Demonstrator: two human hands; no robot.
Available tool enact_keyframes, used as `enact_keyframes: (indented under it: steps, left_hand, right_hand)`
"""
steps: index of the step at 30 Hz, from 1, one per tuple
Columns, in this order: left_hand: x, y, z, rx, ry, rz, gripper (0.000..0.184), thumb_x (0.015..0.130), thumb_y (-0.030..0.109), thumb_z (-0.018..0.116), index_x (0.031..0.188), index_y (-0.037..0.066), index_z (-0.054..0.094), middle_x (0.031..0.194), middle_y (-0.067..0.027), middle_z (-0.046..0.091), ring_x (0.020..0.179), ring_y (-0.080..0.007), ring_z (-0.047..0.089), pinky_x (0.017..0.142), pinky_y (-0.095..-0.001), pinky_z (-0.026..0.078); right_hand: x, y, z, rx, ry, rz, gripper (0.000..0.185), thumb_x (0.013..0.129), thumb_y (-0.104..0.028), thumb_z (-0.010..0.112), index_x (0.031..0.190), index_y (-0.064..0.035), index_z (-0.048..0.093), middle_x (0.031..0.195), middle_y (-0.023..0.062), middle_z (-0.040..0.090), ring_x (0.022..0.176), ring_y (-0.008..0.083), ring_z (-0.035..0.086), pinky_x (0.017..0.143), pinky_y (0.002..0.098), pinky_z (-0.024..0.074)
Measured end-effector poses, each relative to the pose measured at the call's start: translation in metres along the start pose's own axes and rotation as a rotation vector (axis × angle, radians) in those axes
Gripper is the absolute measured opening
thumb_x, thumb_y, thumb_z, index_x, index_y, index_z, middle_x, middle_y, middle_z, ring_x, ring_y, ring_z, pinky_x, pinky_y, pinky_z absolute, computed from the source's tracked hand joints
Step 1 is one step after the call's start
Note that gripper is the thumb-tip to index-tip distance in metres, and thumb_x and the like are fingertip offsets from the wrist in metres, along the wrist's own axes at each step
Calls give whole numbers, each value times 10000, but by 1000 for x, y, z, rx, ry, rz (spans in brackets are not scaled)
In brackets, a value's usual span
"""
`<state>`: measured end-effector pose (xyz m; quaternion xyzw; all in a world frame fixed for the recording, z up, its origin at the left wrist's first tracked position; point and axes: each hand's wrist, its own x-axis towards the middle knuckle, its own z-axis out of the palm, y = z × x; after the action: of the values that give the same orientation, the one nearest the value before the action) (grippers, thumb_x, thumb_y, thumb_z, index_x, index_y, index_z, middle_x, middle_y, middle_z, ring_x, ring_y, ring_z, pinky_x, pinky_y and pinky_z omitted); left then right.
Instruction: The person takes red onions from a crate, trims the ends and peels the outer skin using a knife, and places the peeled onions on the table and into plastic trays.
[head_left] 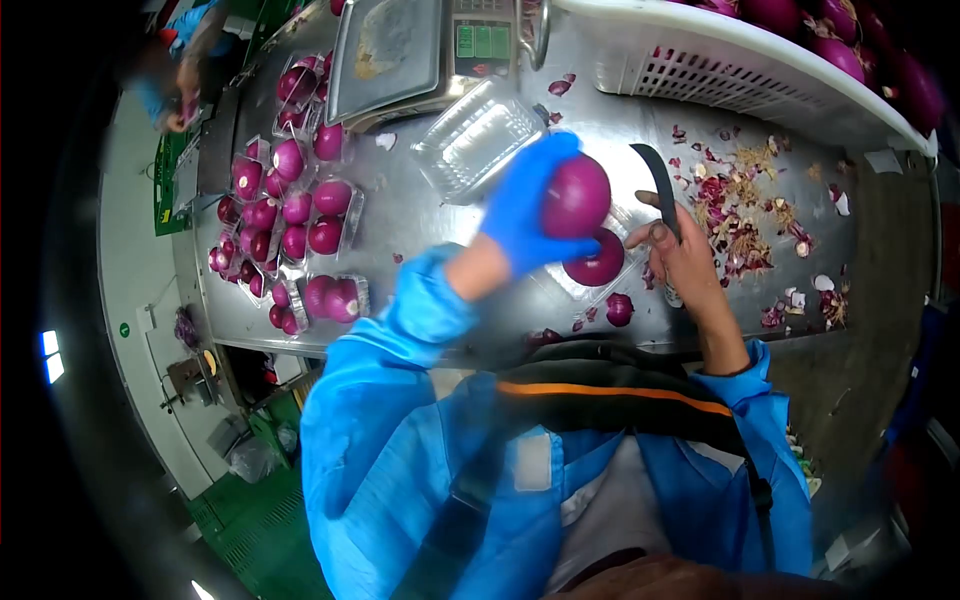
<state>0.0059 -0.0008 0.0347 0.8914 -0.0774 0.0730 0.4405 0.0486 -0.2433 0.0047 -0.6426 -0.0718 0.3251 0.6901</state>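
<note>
My left hand [530, 200], in a blue glove, is closed round a large peeled red onion [578, 197], lifted over the table. Just below it, a second red onion [596, 262] sits in a clear plastic tray [580, 291]. My bare right hand [687, 262] grips a knife with a dark curved blade [655, 170], its tip pointing away from me. The fingertips of that hand are close to the second onion; whether they touch it I cannot tell. A small red onion [620, 309] lies near the table's front edge. Beyond my left hand is an unfilled clear tray [480, 140].
Clear trays of red onions [296, 207] crowd the metal table's left side. A scale [385, 60] stands at the back. A white crate [690, 75] of onions is at back right. Peelings and roots [735, 210] litter the right side. Another person [190, 60] is at far left.
</note>
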Motion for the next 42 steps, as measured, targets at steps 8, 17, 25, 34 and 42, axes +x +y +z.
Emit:
enact_keyframes:
  steps: [8,17,25,34,42]
  left_hand:
    - [-14,22,78,-318,-95,-101,676,763,203,793,1348,62,485,1292,-177,555,1146,-310,569,985,-406,454]
    - [11,-29,72,220,-907,-56,370,820,213,697,1162,87,634,1003,-127,676,835,-239,652,767,-353,510]
    - [-55,-21,50,237,-559,131,337,828,152,691,1159,117,643,1014,-135,681,847,-310,669,774,-359,537]
    - [-121,-25,40,197,-246,7,336,872,130,654,1201,83,612,1074,-157,665,865,-352,668,784,-364,550]
    - [-185,-49,71,-326,274,-620,392,903,241,607,1223,19,566,1169,-180,576,1079,-308,565,948,-387,453]
  right_hand:
    - [-35,29,-44,307,20,213,483,895,-274,678,1269,-14,517,821,15,592,557,57,496,460,199,369]
    - [-40,31,-42,84,190,116,501,848,-252,719,1253,-10,552,1010,65,645,805,116,603,674,253,488]
    - [-28,34,-1,-350,237,-17,567,791,-317,766,1257,-61,568,1120,152,660,1042,234,640,854,346,509]
    - [-16,60,37,-936,113,-168,519,868,-325,674,1307,-72,561,1086,148,543,902,335,650,777,418,530]
    - [-12,81,5,-805,197,-101,400,928,-249,612,1250,-17,565,1076,215,651,976,321,657,824,386,506]
